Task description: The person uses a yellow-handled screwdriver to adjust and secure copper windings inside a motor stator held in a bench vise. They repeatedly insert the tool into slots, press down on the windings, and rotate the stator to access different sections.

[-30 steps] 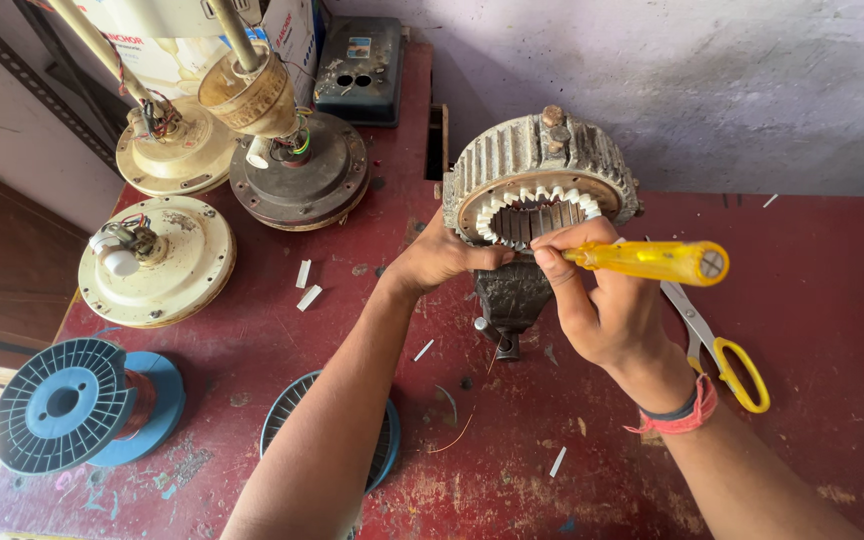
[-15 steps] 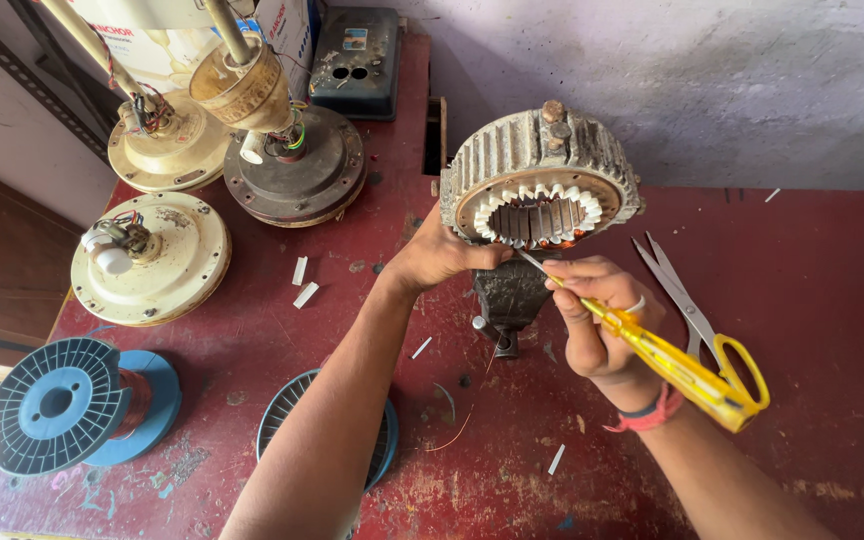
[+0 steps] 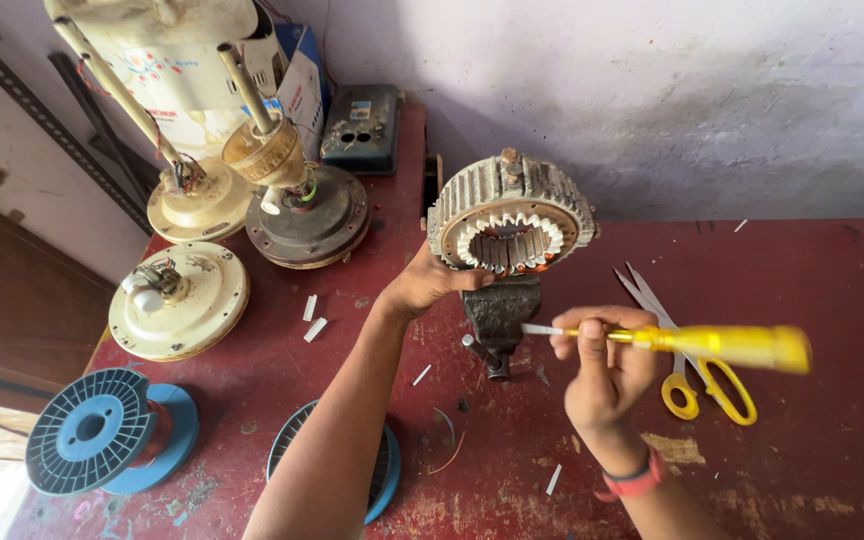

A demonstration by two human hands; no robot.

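One screwdriver (image 3: 712,343) in right hand (image 3: 607,375)

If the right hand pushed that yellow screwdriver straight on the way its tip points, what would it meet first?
The right hand holds the yellow screwdriver level, tip pointing left. Straight on, the tip would probably meet the dark vise clamping the motor stator, not the stator itself, though depth is hard to judge.

Soft daylight fills my view, blown out white at the lower left corner. Shadows on the red surface (image 3: 802,300) stay faint. My yellow screwdriver (image 3: 722,345) smears with motion blur; frame edges bow outward.
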